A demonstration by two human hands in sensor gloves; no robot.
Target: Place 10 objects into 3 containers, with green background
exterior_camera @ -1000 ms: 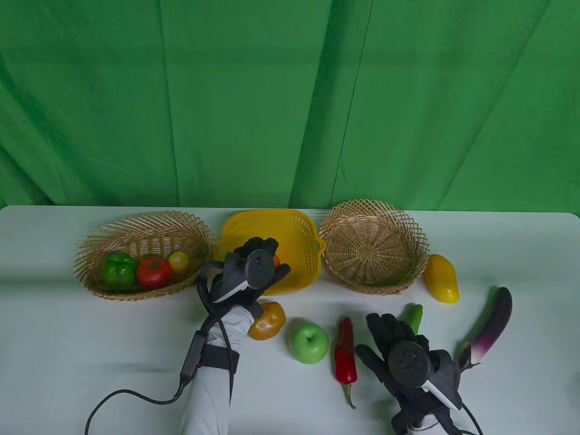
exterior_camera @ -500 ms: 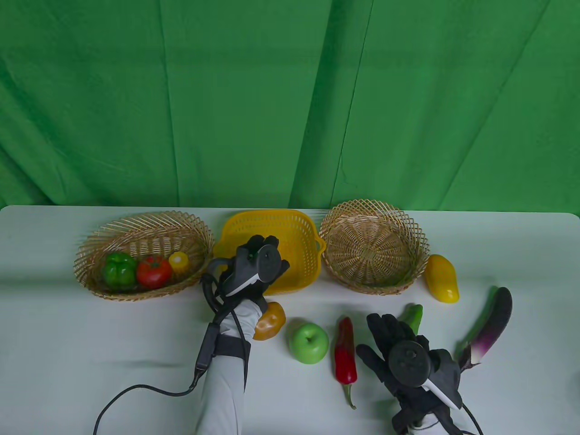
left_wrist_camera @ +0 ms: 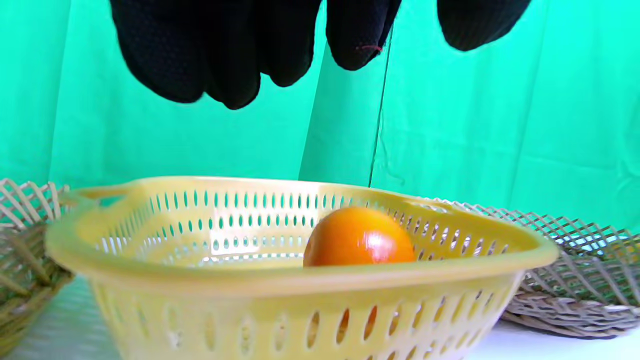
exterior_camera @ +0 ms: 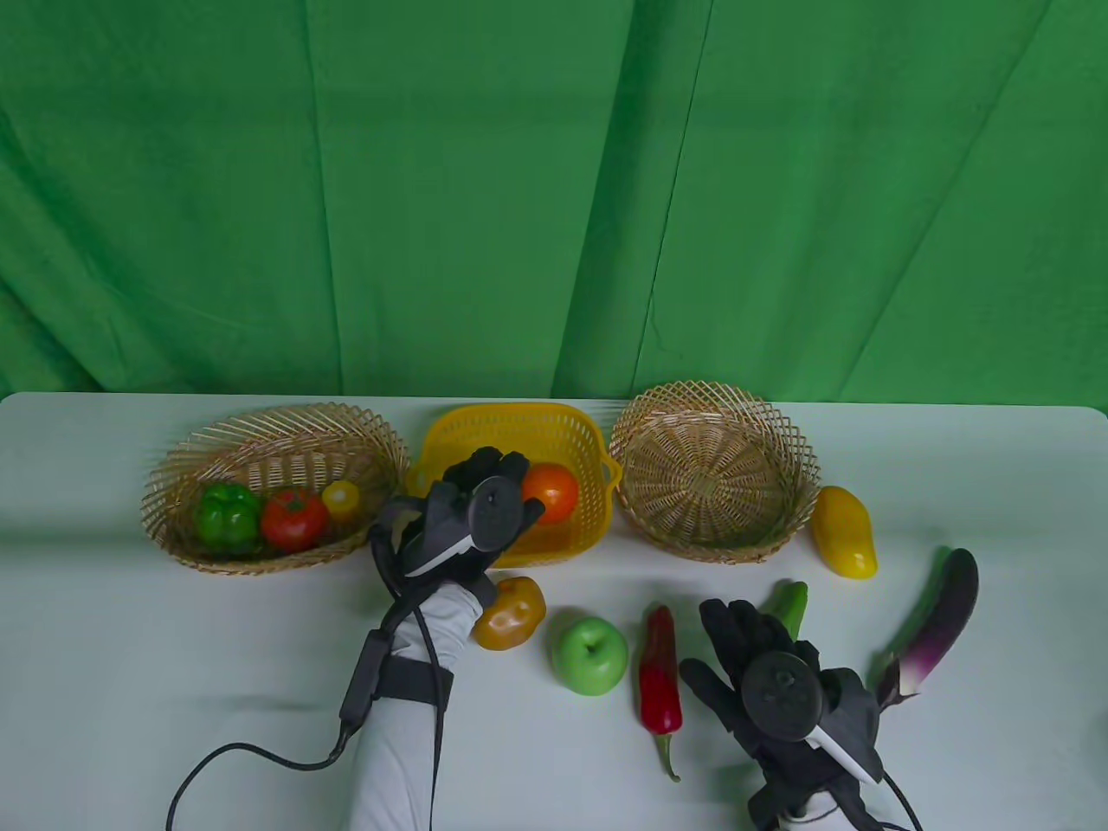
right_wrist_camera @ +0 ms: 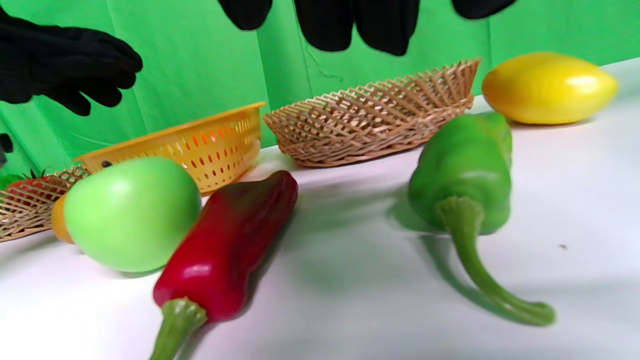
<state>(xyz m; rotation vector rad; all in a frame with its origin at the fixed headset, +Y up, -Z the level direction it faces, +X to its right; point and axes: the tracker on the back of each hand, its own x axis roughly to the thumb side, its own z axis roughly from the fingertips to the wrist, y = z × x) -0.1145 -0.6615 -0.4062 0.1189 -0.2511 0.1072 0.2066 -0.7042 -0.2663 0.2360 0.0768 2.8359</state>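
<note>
One orange in yellow basket

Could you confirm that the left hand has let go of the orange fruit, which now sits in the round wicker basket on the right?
Not quite: the orange fruit sits in the yellow plastic basket in the middle, not the wicker basket, as the left wrist view shows. The left hand has indeed let go; its fingers hang above the fruit.

Three baskets stand in a row at the back of the surface: the left basket holds three vegetables, the middle basket a tomato, and before them lie an apple, a chili and an eggplant.
</note>
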